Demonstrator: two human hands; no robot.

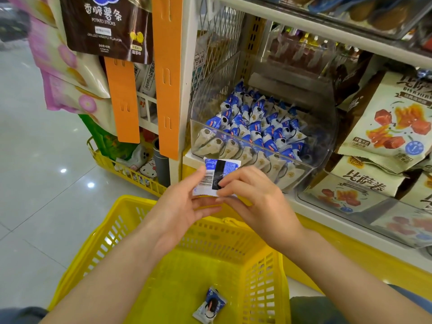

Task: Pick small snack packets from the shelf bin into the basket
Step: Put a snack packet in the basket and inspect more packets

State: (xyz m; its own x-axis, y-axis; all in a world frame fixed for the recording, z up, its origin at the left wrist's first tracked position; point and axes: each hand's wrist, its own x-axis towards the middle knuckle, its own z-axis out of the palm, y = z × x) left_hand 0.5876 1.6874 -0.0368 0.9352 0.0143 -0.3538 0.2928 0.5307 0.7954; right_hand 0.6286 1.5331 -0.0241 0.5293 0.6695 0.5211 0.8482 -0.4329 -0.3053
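Over the yellow plastic basket (261, 277), my left hand (177, 206) and right hand (254, 197) both pinch one blue-white snack packet (210, 178).

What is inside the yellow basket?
One small blue-and-white snack packet lies on the basket floor. The forearms cover part of the floor, so more could be hidden there. The left hand and right hand hold a second packet above it.

The shopping basket (98, 232) is bright yellow with slotted lattice walls. The raised snack packet (211, 177) is blue and white, crossed by a black bar and barcode stripes. The second snack packet (211, 305) is blue, white and black. The shelf bin (322, 127) is clear; its packets are blue-and-white behind, beige in front. The hanging strips (167, 78) are orange. The potato sticks bag (105, 26) is dark brown with white lettering.
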